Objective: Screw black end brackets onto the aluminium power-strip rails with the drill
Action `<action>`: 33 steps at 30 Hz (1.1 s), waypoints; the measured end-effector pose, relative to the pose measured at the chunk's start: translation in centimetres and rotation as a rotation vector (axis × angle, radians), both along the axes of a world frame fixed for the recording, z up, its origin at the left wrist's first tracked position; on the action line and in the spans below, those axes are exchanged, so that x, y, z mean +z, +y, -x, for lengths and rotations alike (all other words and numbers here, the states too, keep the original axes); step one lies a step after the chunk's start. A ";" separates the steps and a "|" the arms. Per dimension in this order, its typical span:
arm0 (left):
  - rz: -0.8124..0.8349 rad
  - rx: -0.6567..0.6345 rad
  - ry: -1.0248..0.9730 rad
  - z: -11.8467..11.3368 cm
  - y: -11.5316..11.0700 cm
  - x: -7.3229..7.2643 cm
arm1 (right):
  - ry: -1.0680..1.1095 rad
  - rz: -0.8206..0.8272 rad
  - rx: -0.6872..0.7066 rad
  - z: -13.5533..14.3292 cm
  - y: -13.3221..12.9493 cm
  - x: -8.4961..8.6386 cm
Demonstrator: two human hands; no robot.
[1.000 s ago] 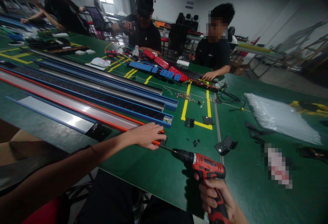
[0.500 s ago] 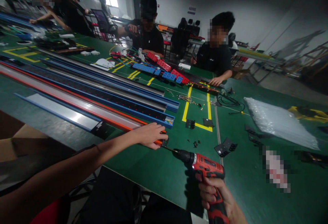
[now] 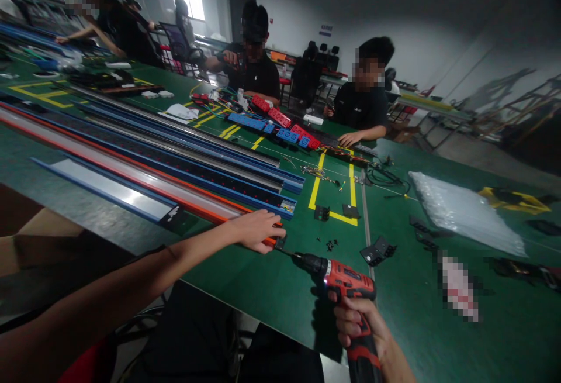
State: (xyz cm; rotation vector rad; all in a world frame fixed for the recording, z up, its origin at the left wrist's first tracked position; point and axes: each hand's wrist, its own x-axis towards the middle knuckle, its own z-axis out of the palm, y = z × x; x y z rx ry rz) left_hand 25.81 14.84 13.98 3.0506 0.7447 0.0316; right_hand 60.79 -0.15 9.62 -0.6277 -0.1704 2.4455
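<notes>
My left hand [image 3: 258, 231] is closed over the near end of a long orange-edged rail [image 3: 193, 200] with a pale strip along its middle. A small black end piece [image 3: 279, 242] shows by my fingertips. My right hand [image 3: 357, 318] grips a red and black cordless drill [image 3: 348, 278]. The drill points left, and its thin bit reaches the black end piece; whether it sits in a screw is too small to tell. Several loose black screws [image 3: 332, 245] lie beyond the drill. Black brackets [image 3: 377, 251] rest to the right of them.
Blue-edged rails [image 3: 245, 187] lie beside the orange one, and a short blue channel [image 3: 109, 187] is nearer me. Red and blue blocks [image 3: 280, 126] with wires are farther back. Clear plastic-wrapped packs [image 3: 464, 213] lie at right. Co-workers sit across the green table [image 3: 407, 324].
My view has shifted slightly, so the table things at right appear farther left. Both hands keep their holds, and the drill bit stays at the rail's end.
</notes>
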 end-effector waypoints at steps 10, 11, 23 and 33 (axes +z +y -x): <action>-0.012 0.018 0.018 -0.1 -0.2 0.0 | -0.009 -0.010 0.006 0.1 0.1 0.3; -0.010 0.020 0.016 -0.1 -0.2 0.0 | -0.010 -0.010 0.006 0.1 0.1 0.4; -0.003 0.022 -0.003 0.0 -0.1 0.0 | -0.043 -0.032 0.025 0.4 0.1 0.4; -0.002 0.025 -0.029 0.0 -0.3 -0.1 | -0.052 -0.025 0.013 0.2 -0.1 0.1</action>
